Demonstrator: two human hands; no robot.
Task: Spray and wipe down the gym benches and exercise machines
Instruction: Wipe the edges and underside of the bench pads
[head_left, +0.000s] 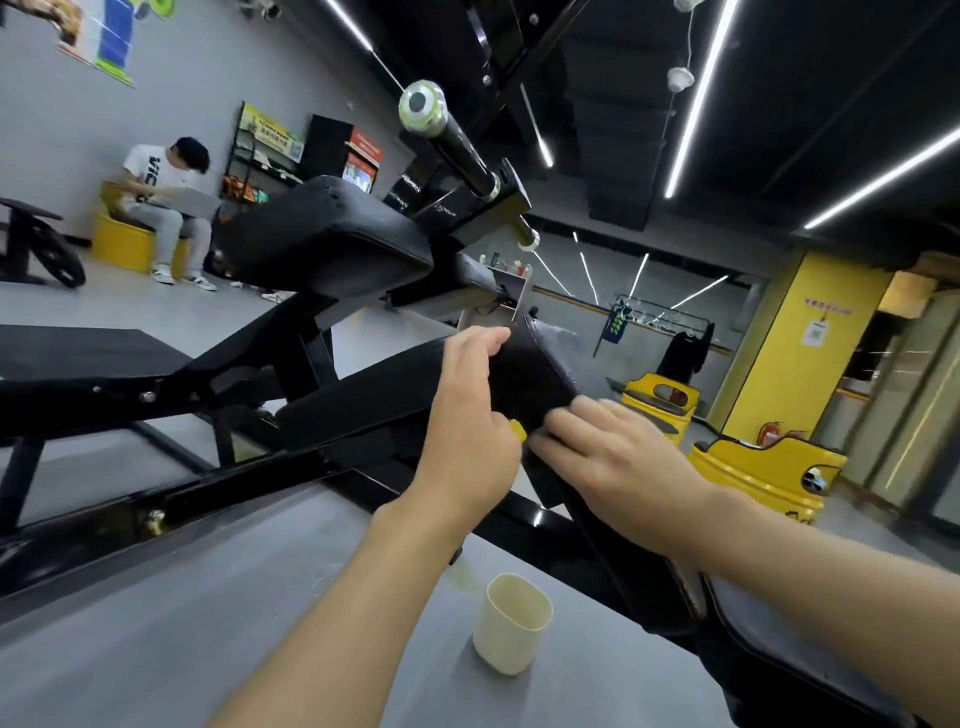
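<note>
The black bench pad (535, 374) runs lengthwise from the person's lower right up and away toward the centre; both hands sit at its far end; the left hand (470, 421) grips the pad's left edge, fingers curled; the right hand (618, 460) presses flat on top, whether over a cloth cannot be told; a small yellow object (517, 429) shows between them.

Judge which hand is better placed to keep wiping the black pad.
Right, probably. The right hand lies flat on the black pad with something under its fingers, though blurred. The left hand only grips the pad's edge, steadying it.
</note>
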